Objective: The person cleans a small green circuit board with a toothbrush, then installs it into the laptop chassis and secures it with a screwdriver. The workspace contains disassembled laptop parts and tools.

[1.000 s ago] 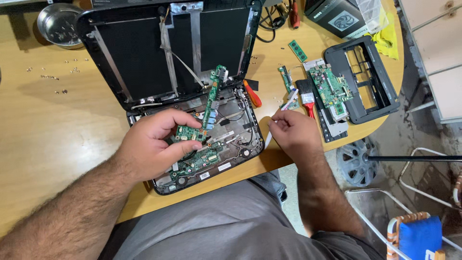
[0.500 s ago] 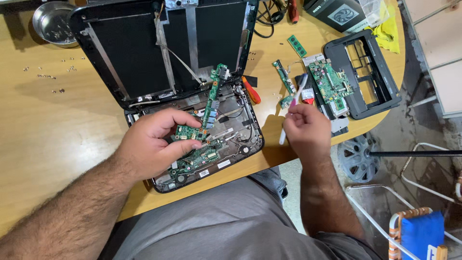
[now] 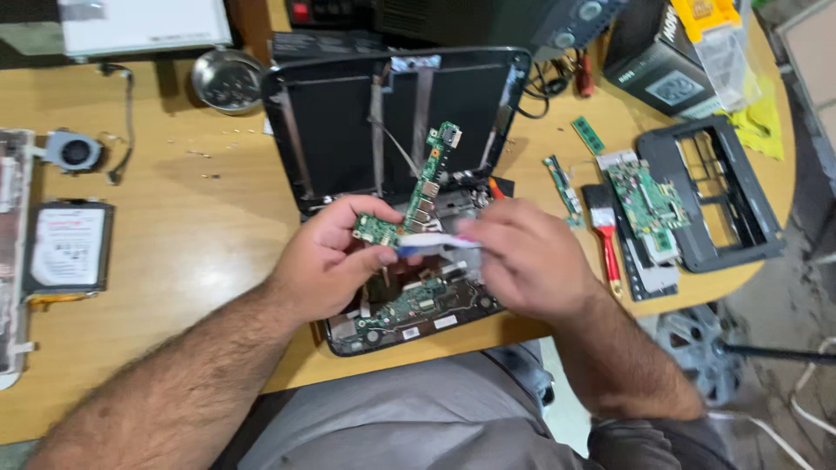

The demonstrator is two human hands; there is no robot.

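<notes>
Landmark: the opened laptop (image 3: 392, 148) at the desk's middle, its dark lid propped up so the inside is bared. Far left of it lie a hard drive (image 3: 65, 246) with a white label and a small fan (image 3: 77, 151). Over its base, your left hand (image 3: 326, 261) pinches a small green circuit board (image 3: 376, 229), steadying it. Your right hand (image 3: 527, 257), blurred, closes on a pale flat ribbon cable (image 3: 435, 242) touching that board. Right of the laptop: a red-handled brush (image 3: 605, 235), a black frame (image 3: 718, 204), a dark box (image 3: 666, 74) and yellow packets (image 3: 710, 26).

Likely an electronics repair workshop — an opened laptop (image 3: 392, 157), loose circuit boards (image 3: 644, 204), a brush (image 3: 603, 228), a hard drive (image 3: 65, 246) on a wooden bench (image 3: 174, 200).
</notes>
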